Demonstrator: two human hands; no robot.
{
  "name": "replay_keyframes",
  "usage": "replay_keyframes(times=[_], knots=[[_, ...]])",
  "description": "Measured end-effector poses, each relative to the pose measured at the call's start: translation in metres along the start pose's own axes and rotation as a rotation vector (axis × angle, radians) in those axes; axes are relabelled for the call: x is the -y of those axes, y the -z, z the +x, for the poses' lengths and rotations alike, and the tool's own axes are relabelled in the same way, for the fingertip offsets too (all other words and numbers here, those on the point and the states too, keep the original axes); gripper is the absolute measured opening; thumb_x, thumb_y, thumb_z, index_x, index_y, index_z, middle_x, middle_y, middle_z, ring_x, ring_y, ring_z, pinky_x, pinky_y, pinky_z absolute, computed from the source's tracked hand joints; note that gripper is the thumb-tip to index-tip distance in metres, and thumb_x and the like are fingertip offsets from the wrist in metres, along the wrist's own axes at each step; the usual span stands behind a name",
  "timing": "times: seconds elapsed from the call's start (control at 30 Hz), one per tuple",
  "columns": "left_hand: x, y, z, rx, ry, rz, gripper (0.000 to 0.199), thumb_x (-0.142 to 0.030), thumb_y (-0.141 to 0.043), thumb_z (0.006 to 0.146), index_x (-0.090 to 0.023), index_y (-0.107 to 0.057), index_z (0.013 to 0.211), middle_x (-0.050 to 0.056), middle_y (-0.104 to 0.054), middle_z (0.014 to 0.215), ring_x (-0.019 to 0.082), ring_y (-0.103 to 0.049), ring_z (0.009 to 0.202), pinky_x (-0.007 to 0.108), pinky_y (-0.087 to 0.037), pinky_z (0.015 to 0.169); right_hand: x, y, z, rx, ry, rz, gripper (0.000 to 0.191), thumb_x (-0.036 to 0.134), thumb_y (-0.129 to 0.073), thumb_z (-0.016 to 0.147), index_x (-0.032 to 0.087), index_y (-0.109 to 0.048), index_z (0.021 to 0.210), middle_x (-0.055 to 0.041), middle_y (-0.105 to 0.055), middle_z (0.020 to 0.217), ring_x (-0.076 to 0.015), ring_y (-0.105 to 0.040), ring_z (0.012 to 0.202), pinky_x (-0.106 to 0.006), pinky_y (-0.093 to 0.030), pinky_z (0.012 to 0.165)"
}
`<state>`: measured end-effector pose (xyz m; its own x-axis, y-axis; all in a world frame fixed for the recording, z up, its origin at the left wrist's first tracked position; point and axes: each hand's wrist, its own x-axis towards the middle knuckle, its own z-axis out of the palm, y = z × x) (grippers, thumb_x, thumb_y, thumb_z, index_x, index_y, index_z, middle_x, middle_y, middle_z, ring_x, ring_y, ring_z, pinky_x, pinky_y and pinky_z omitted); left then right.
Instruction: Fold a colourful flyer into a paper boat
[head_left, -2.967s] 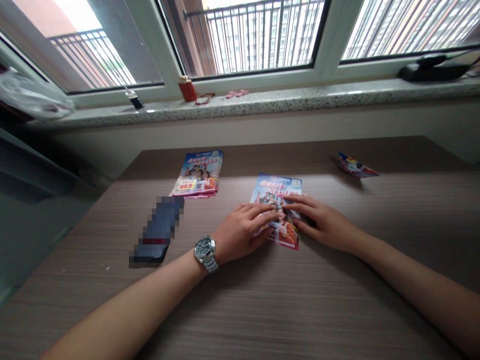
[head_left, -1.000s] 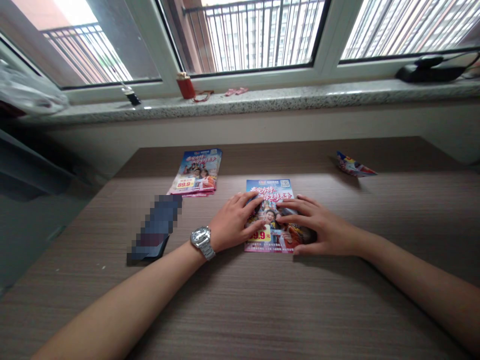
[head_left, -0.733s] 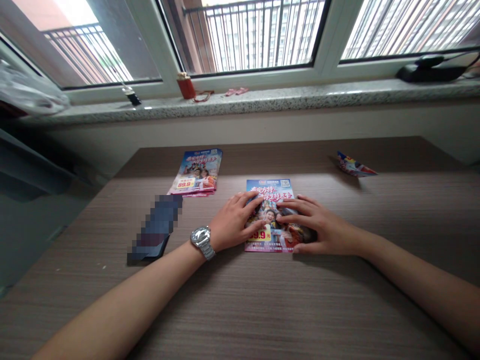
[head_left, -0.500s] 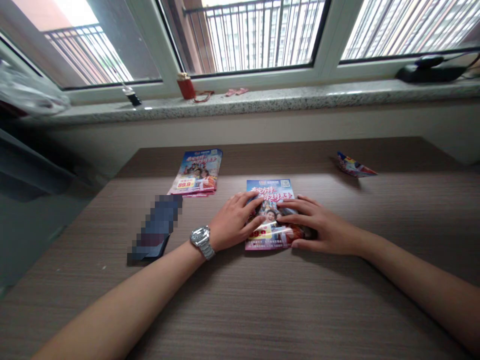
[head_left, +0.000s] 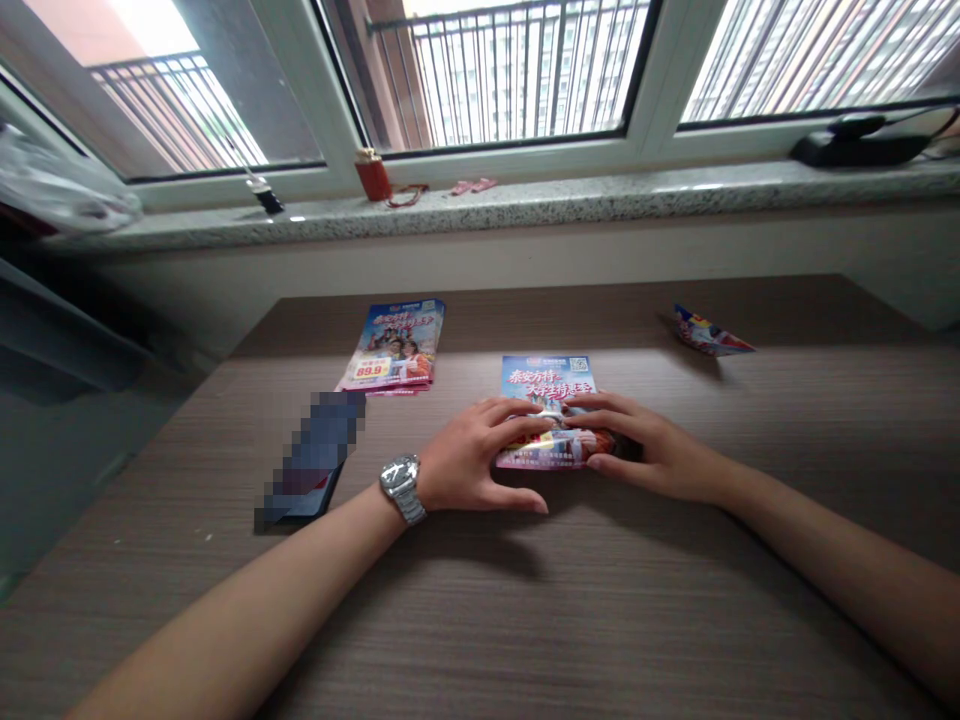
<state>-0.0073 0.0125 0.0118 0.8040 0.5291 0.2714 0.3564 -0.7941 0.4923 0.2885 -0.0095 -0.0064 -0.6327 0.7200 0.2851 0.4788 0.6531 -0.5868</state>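
Note:
A glossy printed flyer (head_left: 547, 380) in blue and pink lies on the table in front of me. Its middle bows and catches the light. My left hand (head_left: 487, 450), with a metal watch on the wrist, has its fingers over the flyer's left part. The thumb is spread out toward me, off the paper and above the table. Over the right edge rests my right hand (head_left: 645, 445), fingers stretched across the print and thumb by the near right corner. Both hands are open. Part of the flyer's middle and right side is hidden under the fingers.
Left of the flyer lies a stack of similar flyers (head_left: 397, 345), with a blurred-out phone (head_left: 315, 460) nearer me. A folded paper boat (head_left: 709, 332) sits at the back right. On the window sill (head_left: 570, 200) are a red case (head_left: 373, 177) and a black device (head_left: 862, 142).
The flyer has shifted slightly right, and its near edge has moved away from me. My left thumb has swung off the paper toward me, while the right hand has barely moved.

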Motion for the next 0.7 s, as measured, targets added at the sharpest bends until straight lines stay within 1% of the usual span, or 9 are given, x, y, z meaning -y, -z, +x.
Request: replay_keyframes(times=[0.1,0.17,0.23,0.3,0.4,0.47,0.53,0.63,0.7], knots=[[0.0003,-0.0027,0.0,-0.004,0.02,-0.014,0.058,-0.041,-0.068,0.089,-0.026,-0.049,0.141,0.013,-0.056,0.139,0.029,-0.053,0.128,0.047,-0.046,0.107,0.0007,0.0002,0.0002,0.0,-0.012,0.007,0.044,0.035,-0.062,0.093,0.03,-0.058,0.136,-0.01,-0.052,0.147,-0.0299,-0.045,0.139,-0.052,-0.04,0.113],[0.0022,-0.0039,-0.0002,0.003,0.031,-0.023,0.053,-0.024,-0.063,0.089,-0.025,-0.05,0.14,0.011,-0.058,0.136,0.027,-0.056,0.126,0.044,-0.048,0.104,0.0004,0.0002,-0.0002,-0.003,-0.003,0.007,0.046,0.035,-0.062,0.093,0.03,-0.056,0.138,-0.01,-0.052,0.148,-0.0299,-0.045,0.139,-0.052,-0.04,0.113],[0.0041,-0.0045,-0.0006,0.013,0.038,-0.024,0.051,-0.016,-0.059,0.088,-0.025,-0.051,0.138,0.01,-0.06,0.134,0.026,-0.057,0.124,0.042,-0.049,0.103,0.0001,0.0004,-0.0007,-0.004,0.015,0.005,0.049,0.037,-0.063,0.092,0.031,-0.054,0.14,-0.0102,-0.05,0.149,-0.0305,-0.044,0.139,-0.053,-0.039,0.113],[0.0052,-0.0046,-0.0009,0.007,0.044,-0.017,0.045,-0.018,-0.057,0.091,-0.024,-0.053,0.135,0.01,-0.061,0.133,0.025,-0.058,0.122,0.042,-0.049,0.102,0.0004,0.0011,-0.0013,-0.004,0.035,0.012,0.054,0.042,-0.066,0.09,0.031,-0.053,0.141,-0.0108,-0.049,0.15,-0.0316,-0.044,0.14,-0.053,-0.039,0.113],[0.0047,-0.0042,-0.0009,-0.014,0.053,0.001,0.035,-0.028,-0.055,0.097,-0.022,-0.056,0.132,0.011,-0.063,0.128,0.025,-0.06,0.118,0.04,-0.05,0.099,0.0015,0.0027,-0.002,-0.012,0.069,0.048,0.064,0.053,-0.07,0.084,0.03,-0.052,0.141,-0.0122,-0.048,0.15,-0.0341,-0.044,0.139,-0.054,-0.039,0.113],[0.0034,-0.0037,-0.0005,-0.027,0.066,0.014,0.031,-0.032,-0.053,0.099,-0.021,-0.058,0.128,0.011,-0.065,0.125,0.024,-0.061,0.115,0.039,-0.05,0.098,0.0023,0.0032,-0.0024,-0.031,0.092,0.067,0.07,0.057,-0.072,0.081,0.029,-0.051,0.141,-0.0128,-0.048,0.149,-0.0349,-0.044,0.138,-0.054,-0.038,0.113],[0.0021,-0.003,0.0,-0.042,0.078,0.023,0.029,-0.033,-0.052,0.1,-0.02,-0.06,0.125,0.01,-0.066,0.122,0.023,-0.063,0.111,0.038,-0.051,0.095,0.003,0.0031,-0.0024,-0.06,0.096,0.064,0.065,0.052,-0.073,0.082,0.029,-0.051,0.138,-0.0125,-0.051,0.145,-0.0333,-0.048,0.135,-0.053,-0.041,0.111],[0.001,-0.0025,0.0006,-0.061,0.08,0.029,0.026,-0.033,-0.052,0.101,-0.02,-0.062,0.121,0.009,-0.068,0.118,0.021,-0.064,0.106,0.036,-0.052,0.091,0.004,0.002,-0.0016,-0.128,0.058,0.04,0.046,0.035,-0.07,0.088,0.028,-0.054,0.131,-0.0114,-0.058,0.136,-0.0285,-0.055,0.127,-0.049,-0.047,0.105],[0.001,-0.0026,0.0006,-0.065,0.077,0.032,0.025,-0.033,-0.052,0.101,-0.02,-0.063,0.119,0.009,-0.069,0.115,0.02,-0.065,0.103,0.034,-0.052,0.089,0.0041,0.001,-0.0009,-0.18,0.04,0.033,0.035,0.027,-0.068,0.09,0.027,-0.057,0.123,-0.0105,-0.062,0.129,-0.0263,-0.059,0.121,-0.047,-0.049,0.102]])
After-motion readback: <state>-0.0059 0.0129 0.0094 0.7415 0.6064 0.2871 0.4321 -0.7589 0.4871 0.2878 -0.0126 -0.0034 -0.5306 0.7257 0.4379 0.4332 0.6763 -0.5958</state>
